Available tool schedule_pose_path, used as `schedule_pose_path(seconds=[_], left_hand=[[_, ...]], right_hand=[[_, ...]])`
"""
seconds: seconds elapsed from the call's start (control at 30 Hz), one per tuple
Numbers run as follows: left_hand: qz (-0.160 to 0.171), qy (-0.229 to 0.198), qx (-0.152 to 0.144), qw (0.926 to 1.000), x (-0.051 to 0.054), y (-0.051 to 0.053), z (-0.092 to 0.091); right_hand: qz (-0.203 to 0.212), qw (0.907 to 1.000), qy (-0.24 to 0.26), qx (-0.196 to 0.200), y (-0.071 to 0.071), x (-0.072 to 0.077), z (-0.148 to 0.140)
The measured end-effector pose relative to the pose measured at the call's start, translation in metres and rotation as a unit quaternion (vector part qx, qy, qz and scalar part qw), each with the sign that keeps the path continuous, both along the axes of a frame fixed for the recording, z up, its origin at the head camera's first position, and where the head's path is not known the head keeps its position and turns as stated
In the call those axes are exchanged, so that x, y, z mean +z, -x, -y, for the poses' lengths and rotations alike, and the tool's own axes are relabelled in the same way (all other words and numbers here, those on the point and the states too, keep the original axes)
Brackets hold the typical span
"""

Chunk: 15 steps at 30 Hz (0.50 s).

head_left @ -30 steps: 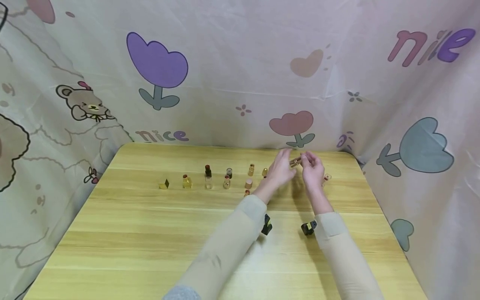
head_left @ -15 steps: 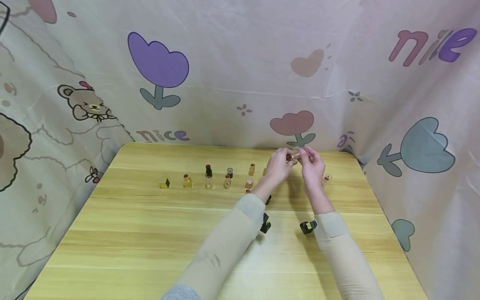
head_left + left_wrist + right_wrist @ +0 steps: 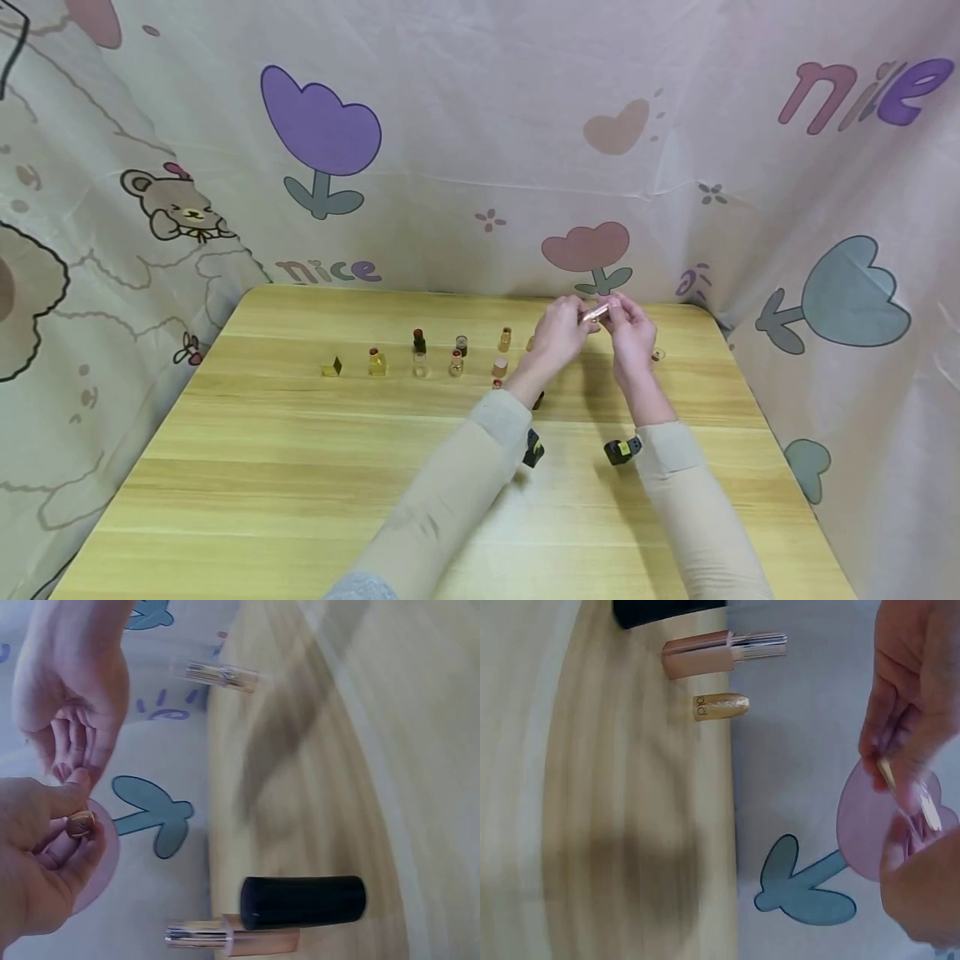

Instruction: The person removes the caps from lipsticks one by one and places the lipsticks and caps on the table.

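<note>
Above the table's back right, my two hands meet on a slim gold-pink lipstick [image 3: 596, 312]. The left hand [image 3: 561, 332] pinches one end between thumb and fingers; in the left wrist view its round copper-gold end [image 3: 80, 823] shows between the fingertips. The right hand [image 3: 632, 340] pinches the other end, which shines pink in the right wrist view. Fingers cover much of the tube, so I cannot tell whether cap and base are joined. Right of the right hand stands a clear and gold lipstick [image 3: 225, 676], partly hidden in the head view.
Left of the hands stand several lipsticks and caps, among them a black lipstick [image 3: 419, 340], a yellow-gold one [image 3: 377, 362] and a gold tube [image 3: 506, 339]. A gold bullet-shaped cap [image 3: 721, 706] and a black cylinder [image 3: 303, 901] are near the left hand. A patterned curtain [image 3: 450, 167] hangs behind.
The tube in the hands was darker gold with a gap between the hands; now the hands are closer and a pink shiny part shows. The right hand has shifted slightly right.
</note>
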<state>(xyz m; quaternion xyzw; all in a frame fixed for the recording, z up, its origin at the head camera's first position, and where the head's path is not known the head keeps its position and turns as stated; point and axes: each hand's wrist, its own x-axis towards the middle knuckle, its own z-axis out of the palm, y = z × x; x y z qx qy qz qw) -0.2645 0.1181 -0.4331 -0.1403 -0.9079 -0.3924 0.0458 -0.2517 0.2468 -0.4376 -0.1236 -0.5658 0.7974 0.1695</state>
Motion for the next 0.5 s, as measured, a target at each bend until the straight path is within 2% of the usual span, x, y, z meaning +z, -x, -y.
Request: schedule_pose_path(seconds=[0.13, 0.23, 0.37, 0.5], left_hand=[[0.026, -0.01, 0.004, 0.9996, 0.003, -0.005, 0.007], [0.034, -0.045, 0.003, 0.9984, 0.003, -0.007, 0.016], [0.029, -0.103, 0.005, 0.9942, 0.005, -0.009, 0.028], [0.027, -0.165, -0.008, 0.9859, 0.008, -0.015, 0.038]], right_hand=[[-0.029, 0.9942, 0.098, -0.034, -0.002, 0.011, -0.022], [-0.05, 0.9874, 0.142, -0.051, -0.004, 0.016, -0.034], [-0.045, 0.9895, 0.132, -0.039, -0.007, 0.019, -0.034], [-0.042, 0.9942, 0.092, -0.035, -0.015, 0.018, -0.026]])
